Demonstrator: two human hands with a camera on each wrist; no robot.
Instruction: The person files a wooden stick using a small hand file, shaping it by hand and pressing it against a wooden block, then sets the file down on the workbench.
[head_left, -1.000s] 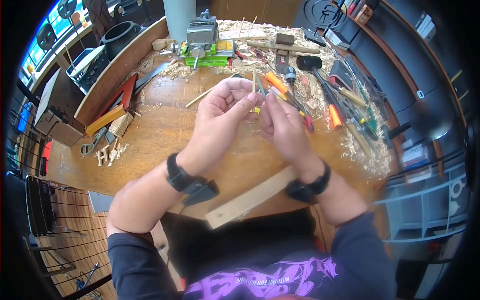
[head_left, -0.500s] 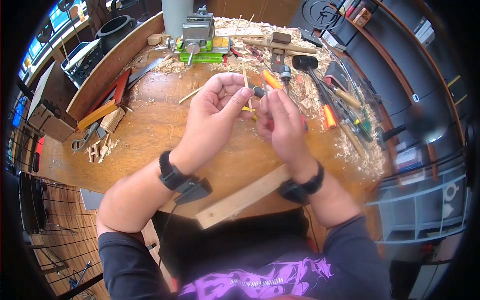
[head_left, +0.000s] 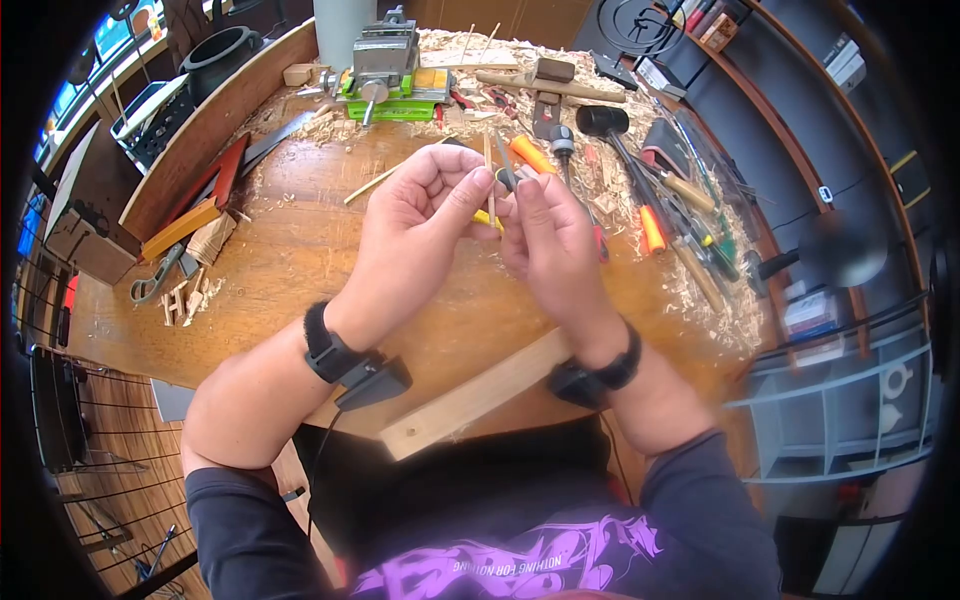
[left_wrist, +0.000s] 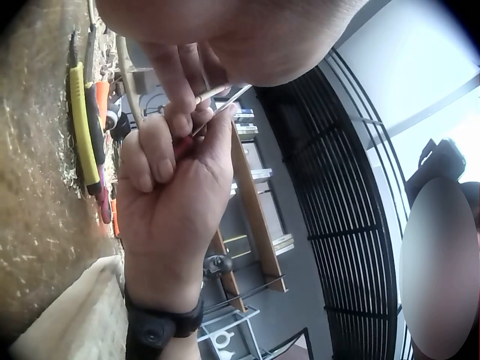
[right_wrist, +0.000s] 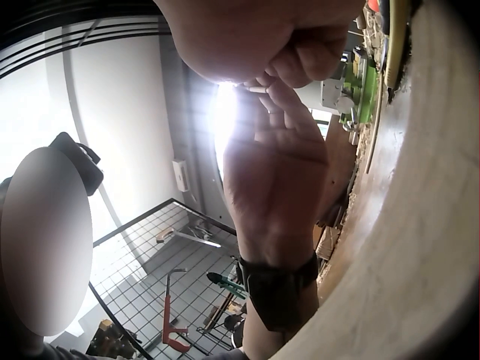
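Both hands meet above the middle of the wooden workbench (head_left: 300, 260). My left hand (head_left: 478, 186) pinches a thin wooden stick (head_left: 489, 160) that points up and away between thumb and fingers. Pressed close beside it, my right hand (head_left: 520, 192) has its fingers curled round a small tool whose thin grey blade (head_left: 505, 172) lies against the stick. In the left wrist view the right hand (left_wrist: 176, 127) grips the tool while the stick (left_wrist: 214, 93) and blade cross at the fingertips. The right wrist view shows the left hand (right_wrist: 259, 94) from the palm side, strongly backlit.
A yellow-handled knife (head_left: 487, 218) lies on the bench under the hands. Behind are a green-based vise (head_left: 385, 75), a black mallet (head_left: 600, 120), orange-handled tools (head_left: 650, 228) and wood shavings. A wooden plank (head_left: 470, 395) lies at the near edge. Scrap wood (head_left: 200, 205) sits left.
Both hands stay pressed together over the bench. The stick and blade shift only slightly between the fingers, and the head view has tilted a little.
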